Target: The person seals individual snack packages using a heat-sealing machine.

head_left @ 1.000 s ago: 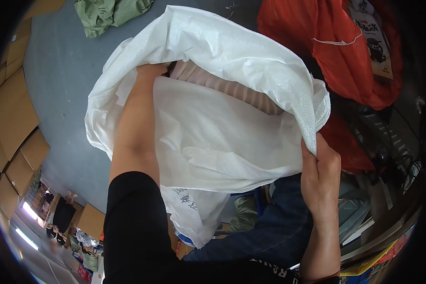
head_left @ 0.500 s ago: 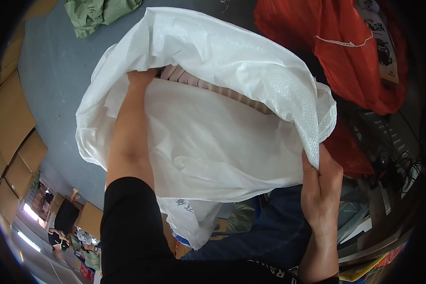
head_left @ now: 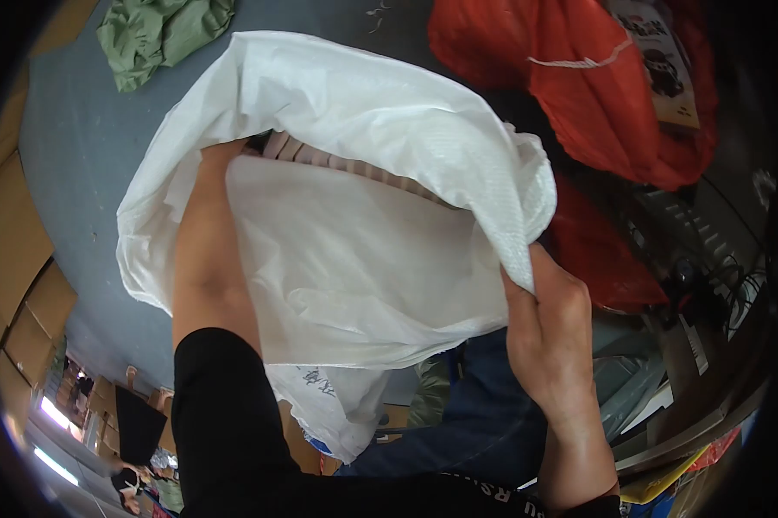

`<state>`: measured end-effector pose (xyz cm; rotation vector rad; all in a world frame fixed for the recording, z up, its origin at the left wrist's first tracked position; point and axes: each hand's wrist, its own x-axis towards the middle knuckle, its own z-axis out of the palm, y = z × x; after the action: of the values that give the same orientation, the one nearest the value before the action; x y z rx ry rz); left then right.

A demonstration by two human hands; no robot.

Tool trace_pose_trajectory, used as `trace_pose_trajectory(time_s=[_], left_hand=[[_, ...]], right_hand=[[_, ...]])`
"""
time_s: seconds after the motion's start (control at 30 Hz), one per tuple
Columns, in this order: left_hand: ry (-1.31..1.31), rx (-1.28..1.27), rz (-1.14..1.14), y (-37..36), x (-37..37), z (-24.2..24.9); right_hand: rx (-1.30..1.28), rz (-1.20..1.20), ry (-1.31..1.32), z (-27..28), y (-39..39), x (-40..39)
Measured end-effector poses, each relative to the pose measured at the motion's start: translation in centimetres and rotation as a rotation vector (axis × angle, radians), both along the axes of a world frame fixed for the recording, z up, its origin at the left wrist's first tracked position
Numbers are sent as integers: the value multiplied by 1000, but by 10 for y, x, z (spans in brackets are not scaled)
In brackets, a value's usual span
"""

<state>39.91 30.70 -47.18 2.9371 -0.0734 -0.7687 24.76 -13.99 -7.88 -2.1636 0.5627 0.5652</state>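
Observation:
A large white woven sack (head_left: 363,95) is held with its mouth wide open. My right hand (head_left: 555,324) pinches the sack's rim on the right side, the edge folded between thumb and fingers. My left forearm reaches into the mouth; the left hand (head_left: 225,150) shows only near the wrist, and its fingers are hidden under the far fold of the sack. Close by that hand, a row of pale pinkish, flat pieces (head_left: 320,159) stands packed side by side deep in the sack. What they are I cannot make out.
A red sack (head_left: 570,104) with a printed white pack (head_left: 661,73) lies at the upper right. Crumpled green plastic (head_left: 160,39) is on the grey floor (head_left: 87,173). Cardboard boxes (head_left: 13,233) line the left. Black cables (head_left: 739,302) hang at right. A person (head_left: 139,423) appears lower left.
The view has shifted, so the sack and both arms appear further left. My right hand keeps its hold on the rim, and my left arm stays inside the sack.

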Motion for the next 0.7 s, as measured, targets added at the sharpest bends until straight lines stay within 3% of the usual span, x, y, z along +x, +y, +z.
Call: trace_pose_trajectory(time_s=[0.13, 0.2, 0.23, 0.27, 0.33, 0.37, 0.5, 0.6, 0.67, 0.7], left_hand=[[52, 46, 21, -3, 6, 17], [416, -145, 159, -12, 11, 59], [413, -295, 247, -19, 4, 79], [415, -289, 233, -23, -1, 93], [494, -200, 529, -30, -6, 117], [489, -195, 515, -32, -11, 130], [460, -707, 470, -44, -27, 182], [465, -948, 697, -58, -61, 223], [715, -1043, 892, -48, -88, 245], [731, -1101, 905, -67, -107, 279]], right_hand=[[7, 0, 27, 4, -5, -2], [-4, 12, 38, 6, -7, -4], [-21, 14, 6, 5, -6, -5], [-38, 16, -27, 4, -4, -5], [-62, 34, -31, 2, 0, -4], [-89, 66, -32, 1, 2, -3], [-164, 95, 26, -7, 16, 3], [-219, 79, -21, -13, 22, 1], [-228, 46, -77, -19, 22, -2], [-225, 26, -106, -21, 22, -6]])
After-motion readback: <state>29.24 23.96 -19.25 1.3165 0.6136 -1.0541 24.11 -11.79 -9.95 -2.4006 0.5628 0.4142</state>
